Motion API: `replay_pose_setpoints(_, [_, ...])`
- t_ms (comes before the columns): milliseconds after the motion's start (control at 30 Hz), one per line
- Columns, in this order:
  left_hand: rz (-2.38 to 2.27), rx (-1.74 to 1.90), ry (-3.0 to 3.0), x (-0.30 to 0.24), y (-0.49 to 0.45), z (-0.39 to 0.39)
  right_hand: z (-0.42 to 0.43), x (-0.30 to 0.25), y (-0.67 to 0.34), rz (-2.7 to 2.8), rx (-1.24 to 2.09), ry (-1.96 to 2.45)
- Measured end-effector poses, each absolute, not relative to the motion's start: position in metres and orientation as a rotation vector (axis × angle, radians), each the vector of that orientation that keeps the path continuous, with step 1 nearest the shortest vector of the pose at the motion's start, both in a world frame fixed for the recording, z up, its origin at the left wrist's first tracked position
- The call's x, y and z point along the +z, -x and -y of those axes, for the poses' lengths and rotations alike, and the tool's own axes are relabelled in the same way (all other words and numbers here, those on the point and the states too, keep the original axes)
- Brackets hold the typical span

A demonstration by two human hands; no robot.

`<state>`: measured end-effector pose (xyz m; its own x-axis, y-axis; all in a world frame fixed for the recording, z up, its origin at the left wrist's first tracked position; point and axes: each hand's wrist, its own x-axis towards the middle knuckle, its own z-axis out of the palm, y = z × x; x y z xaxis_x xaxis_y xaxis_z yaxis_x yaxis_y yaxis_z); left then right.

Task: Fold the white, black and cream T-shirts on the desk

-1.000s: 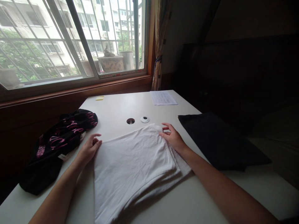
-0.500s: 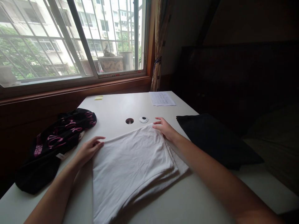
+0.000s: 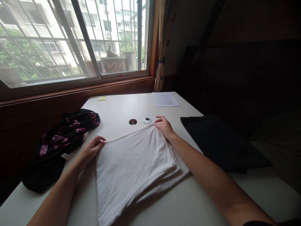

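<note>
A white folded garment (image 3: 134, 163) with layered, curved lower edges lies in front of me on the white table (image 3: 117, 108). Its far left corner is pinched by my left hand (image 3: 92, 147), fingers curled together. At the far right corner my right hand (image 3: 164, 126) grips the cloth between thumb and fingers, with the other fingers partly stretched out. The far edge runs fairly straight between both hands. Some creases cross the upper layer.
Left of my arm lies a crumpled black garment (image 3: 58, 141) with pink lettering. To the right is folded dark cloth (image 3: 218, 141). Toward the back are paper sheets (image 3: 166, 99), a yellow note (image 3: 102, 98), a cable hole (image 3: 133, 122) and a round white cover (image 3: 147, 121).
My fingers have closed on the garment's two far corners, and its far edge is now straighter. The whole view has shifted slightly.
</note>
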<state>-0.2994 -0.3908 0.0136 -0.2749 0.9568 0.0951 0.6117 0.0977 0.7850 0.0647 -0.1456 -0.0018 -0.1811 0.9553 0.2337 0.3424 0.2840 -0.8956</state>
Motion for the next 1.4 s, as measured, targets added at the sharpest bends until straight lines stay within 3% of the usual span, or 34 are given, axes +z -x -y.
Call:
replay_pose_setpoints(300, [-2.129,0.907,-1.865,0.007,0.3,0.391,0.16,0.008,-0.06,1.8,0.808,1.182])
replay_pose_setpoints(633, [-2.183,0.819,-2.216,-0.009,0.314,0.387,0.176,0.0,-0.116,1.987,1.054,1.171])
replay_pose_setpoints(767, [-2.259,0.777,-2.39,0.001,0.305,0.388,0.206,0.013,-0.138,2.208,0.794,1.087])
replay_pose_setpoints(900, [-2.043,0.722,-2.556,0.016,0.27,0.39,0.259,0.037,-0.142,2.456,0.532,0.719])
replay_pose_setpoints(1067, [-1.874,0.427,-2.546,0.009,0.238,0.387,0.314,0.04,-0.135,2.781,0.578,0.334])
replay_pose_setpoints(1400, [-2.008,0.213,-2.365,0.002,0.252,0.386,0.329,0.025,-0.16,2.678,0.781,0.495])
